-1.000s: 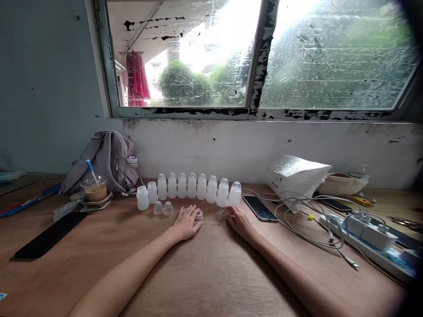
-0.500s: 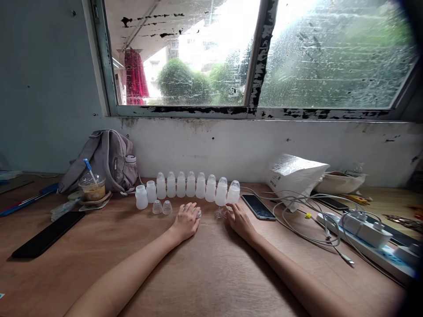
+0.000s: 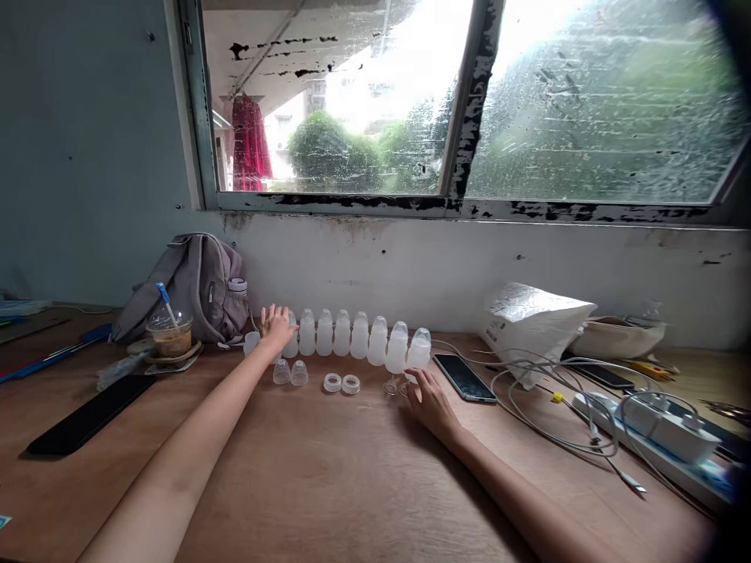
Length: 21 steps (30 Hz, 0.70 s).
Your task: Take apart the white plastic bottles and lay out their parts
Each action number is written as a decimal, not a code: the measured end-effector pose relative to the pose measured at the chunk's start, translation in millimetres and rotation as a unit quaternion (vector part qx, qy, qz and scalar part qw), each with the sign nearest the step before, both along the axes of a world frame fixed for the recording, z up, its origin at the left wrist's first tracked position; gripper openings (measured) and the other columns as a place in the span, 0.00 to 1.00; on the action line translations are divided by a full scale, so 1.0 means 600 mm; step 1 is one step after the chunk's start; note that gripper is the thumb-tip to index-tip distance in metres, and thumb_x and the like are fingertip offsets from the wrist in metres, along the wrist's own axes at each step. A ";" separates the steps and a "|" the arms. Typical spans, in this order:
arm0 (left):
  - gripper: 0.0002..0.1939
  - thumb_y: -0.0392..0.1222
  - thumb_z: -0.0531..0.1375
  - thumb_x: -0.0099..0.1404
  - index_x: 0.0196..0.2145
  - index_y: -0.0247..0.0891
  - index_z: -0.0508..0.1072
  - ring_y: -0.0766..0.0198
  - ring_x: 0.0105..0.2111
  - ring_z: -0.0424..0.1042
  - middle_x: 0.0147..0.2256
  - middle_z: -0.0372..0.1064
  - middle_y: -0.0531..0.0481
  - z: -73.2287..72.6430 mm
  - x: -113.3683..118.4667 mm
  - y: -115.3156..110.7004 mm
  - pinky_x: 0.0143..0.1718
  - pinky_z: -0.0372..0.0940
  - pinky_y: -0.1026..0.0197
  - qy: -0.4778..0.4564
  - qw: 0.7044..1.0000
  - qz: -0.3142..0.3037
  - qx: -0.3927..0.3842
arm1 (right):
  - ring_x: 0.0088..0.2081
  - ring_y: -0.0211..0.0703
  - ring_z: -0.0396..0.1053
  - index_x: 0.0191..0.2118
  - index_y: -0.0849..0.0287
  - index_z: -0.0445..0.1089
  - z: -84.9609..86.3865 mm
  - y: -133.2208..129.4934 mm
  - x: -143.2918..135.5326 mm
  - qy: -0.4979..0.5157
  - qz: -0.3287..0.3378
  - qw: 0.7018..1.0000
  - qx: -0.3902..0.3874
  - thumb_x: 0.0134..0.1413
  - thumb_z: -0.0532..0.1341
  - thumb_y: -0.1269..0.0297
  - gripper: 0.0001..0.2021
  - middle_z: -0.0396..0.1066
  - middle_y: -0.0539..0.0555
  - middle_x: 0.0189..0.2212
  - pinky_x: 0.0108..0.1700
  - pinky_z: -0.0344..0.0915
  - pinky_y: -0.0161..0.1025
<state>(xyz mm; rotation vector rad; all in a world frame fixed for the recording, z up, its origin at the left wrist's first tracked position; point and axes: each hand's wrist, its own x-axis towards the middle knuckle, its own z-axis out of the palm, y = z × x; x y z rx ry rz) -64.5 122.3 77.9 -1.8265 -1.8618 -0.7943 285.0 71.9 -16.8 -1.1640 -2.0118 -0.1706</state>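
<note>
My left hand [image 3: 278, 328] is over the left end of a row of frosted baby bottles [image 3: 325, 338], its fingers apart and partly hiding the bottles there. An uncapped bottle [image 3: 250, 342] shows beside it. In front of the row stand two clear dome caps [image 3: 299, 374] and two white screw rings [image 3: 332, 382]. My right hand [image 3: 431, 400] rests on the table with fingers loosely bent and apart, beside clear nipples [image 3: 391, 385]; its fingertips partly cover one. Behind it, the rightmost bottle [image 3: 419, 349] wears a clear cap. Whether either hand touches these things is unclear.
A phone [image 3: 465, 378], tangled white cables [image 3: 545, 407] and a power strip [image 3: 662, 446] lie to the right, with a white bag [image 3: 531, 324] behind. At left are a grey backpack [image 3: 193, 293], a drink cup [image 3: 170, 335] and a long black case [image 3: 88, 414].
My left hand has left the white rings, now uncovered, and moved left and away to the bottles at the row's left end. My right hand has stayed by the nipples. The view has shifted slightly.
</note>
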 end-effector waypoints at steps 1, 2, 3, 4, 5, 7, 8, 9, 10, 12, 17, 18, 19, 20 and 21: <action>0.20 0.42 0.56 0.54 0.43 0.30 0.64 0.46 0.50 0.55 0.41 0.66 0.36 -0.003 0.000 -0.001 0.53 0.40 0.46 0.002 1.000 -0.004 0.000 | 0.43 0.49 0.60 0.44 0.59 0.59 0.000 0.000 0.000 0.000 0.003 1.000 0.001 0.52 0.48 0.69 0.13 0.62 0.59 0.41 0.44 0.60 0.45; 0.19 0.42 0.57 0.53 0.43 0.31 0.64 0.47 0.48 0.58 0.38 0.68 0.38 -0.005 0.003 -0.004 0.53 0.39 0.47 0.003 1.000 -0.008 0.000 | 0.44 0.49 0.60 0.44 0.59 0.59 0.000 0.000 0.000 0.001 0.005 1.000 0.001 0.51 0.48 0.69 0.13 0.63 0.59 0.41 0.44 0.60 0.45; 0.20 0.43 0.57 0.53 0.42 0.32 0.64 0.48 0.46 0.59 0.36 0.68 0.40 -0.006 0.006 -0.008 0.54 0.38 0.47 0.004 1.000 -0.010 0.002 | 0.44 0.49 0.60 0.44 0.59 0.60 0.000 0.000 0.000 0.003 0.007 1.000 0.000 0.51 0.48 0.69 0.13 0.63 0.59 0.40 0.44 0.60 0.45; 0.20 0.43 0.58 0.52 0.43 0.33 0.63 0.49 0.45 0.61 0.35 0.68 0.41 -0.004 0.010 -0.015 0.54 0.38 0.48 0.005 1.000 -0.014 0.006 | 0.44 0.49 0.60 0.43 0.59 0.60 0.001 0.000 0.000 0.008 0.007 1.000 -0.002 0.51 0.48 0.69 0.13 0.63 0.59 0.40 0.44 0.59 0.46; 0.21 0.44 0.58 0.52 0.44 0.34 0.62 0.50 0.44 0.61 0.35 0.68 0.42 -0.001 0.014 -0.023 0.54 0.39 0.48 0.003 1.000 -0.021 0.015 | 0.44 0.50 0.60 0.43 0.58 0.60 0.003 -0.001 0.000 0.016 0.007 1.000 -0.002 0.51 0.48 0.69 0.12 0.63 0.59 0.40 0.45 0.59 0.46; 0.23 0.46 0.58 0.53 0.46 0.36 0.61 0.51 0.44 0.60 0.38 0.66 0.43 0.012 0.022 -0.046 0.53 0.42 0.48 -0.017 0.997 -0.047 0.051 | 0.45 0.50 0.60 0.42 0.58 0.60 0.009 -0.005 -0.002 0.042 0.010 0.999 0.004 0.52 0.48 0.68 0.12 0.63 0.59 0.40 0.46 0.58 0.47; 0.24 0.46 0.57 0.54 0.47 0.37 0.59 0.51 0.45 0.60 0.39 0.64 0.43 0.019 0.026 -0.060 0.52 0.45 0.48 -0.038 0.994 -0.069 0.076 | 0.45 0.50 0.60 0.42 0.57 0.60 0.014 -0.009 -0.005 0.061 0.016 0.998 0.008 0.52 0.48 0.67 0.11 0.63 0.59 0.40 0.46 0.58 0.47; 0.24 0.47 0.56 0.55 0.48 0.39 0.58 0.52 0.45 0.60 0.41 0.63 0.43 0.026 0.031 -0.077 0.50 0.48 0.49 -0.068 0.988 -0.095 0.100 | 0.45 0.50 0.60 0.42 0.57 0.60 0.020 -0.015 -0.009 0.083 0.026 0.996 0.008 0.52 0.49 0.66 0.11 0.63 0.59 0.40 0.47 0.57 0.47; 0.24 0.47 0.56 0.55 0.49 0.40 0.57 0.53 0.44 0.60 0.41 0.61 0.44 0.031 0.037 -0.095 0.48 0.52 0.50 -0.106 0.980 -0.126 0.115 | 0.45 0.50 0.60 0.41 0.57 0.60 0.028 -0.023 -0.016 0.108 0.040 0.993 0.000 0.52 0.49 0.64 0.10 0.64 0.59 0.40 0.47 0.57 0.47; 0.21 0.47 0.54 0.57 0.48 0.41 0.57 0.58 0.40 0.63 0.42 0.59 0.46 0.032 0.055 -0.136 0.44 0.58 0.55 -0.208 0.951 -0.202 0.111 | 0.44 0.49 0.62 0.41 0.57 0.60 0.046 -0.046 -0.036 0.171 0.078 0.981 -0.056 0.51 0.52 0.60 0.12 0.64 0.58 0.40 0.46 0.59 0.46; 0.20 0.47 0.56 0.57 0.43 0.40 0.54 0.64 0.33 0.67 0.36 0.62 0.50 -0.032 0.117 -0.227 0.34 0.63 0.62 -0.457 0.807 -0.369 -0.064 | 0.39 0.43 0.67 0.48 0.53 0.52 0.089 -0.119 -0.096 0.414 0.218 0.811 -0.351 0.51 0.51 0.49 0.21 0.61 0.57 0.44 0.37 0.66 0.40; 0.19 0.47 0.57 0.55 0.42 0.40 0.55 0.65 0.34 0.66 0.38 0.62 0.49 -0.051 0.128 -0.238 0.35 0.63 0.63 -0.477 0.785 -0.384 -0.088 | 0.37 0.43 0.68 0.46 0.53 0.54 0.094 -0.130 -0.103 0.433 0.237 0.777 -0.391 0.50 0.51 0.48 0.21 0.63 0.56 0.42 0.35 0.67 0.39; 0.20 0.46 0.58 0.54 0.41 0.40 0.55 0.65 0.34 0.66 0.38 0.62 0.49 -0.068 0.137 -0.248 0.34 0.63 0.63 -0.488 0.769 -0.398 -0.114 | 0.34 0.42 0.68 0.44 0.54 0.55 0.096 -0.140 -0.106 0.439 0.249 0.753 -0.422 0.50 0.52 0.47 0.20 0.64 0.54 0.39 0.32 0.67 0.38; 0.19 0.46 0.59 0.53 0.40 0.40 0.56 0.65 0.33 0.66 0.38 0.63 0.49 -0.082 0.144 -0.254 0.33 0.62 0.64 -0.491 0.761 -0.402 -0.137 | 0.30 0.40 0.69 0.42 0.55 0.56 0.097 -0.146 -0.108 0.435 0.249 0.743 -0.443 0.49 0.53 0.48 0.19 0.65 0.53 0.35 0.27 0.66 0.36; 0.19 0.46 0.59 0.53 0.40 0.39 0.56 0.64 0.34 0.66 0.38 0.63 0.48 -0.093 0.149 -0.259 0.33 0.62 0.64 -0.490 0.757 -0.404 -0.156 | 0.26 0.38 0.68 0.39 0.55 0.57 0.097 -0.151 -0.107 0.423 0.243 0.743 -0.457 0.48 0.54 0.48 0.18 0.65 0.52 0.31 0.23 0.65 0.34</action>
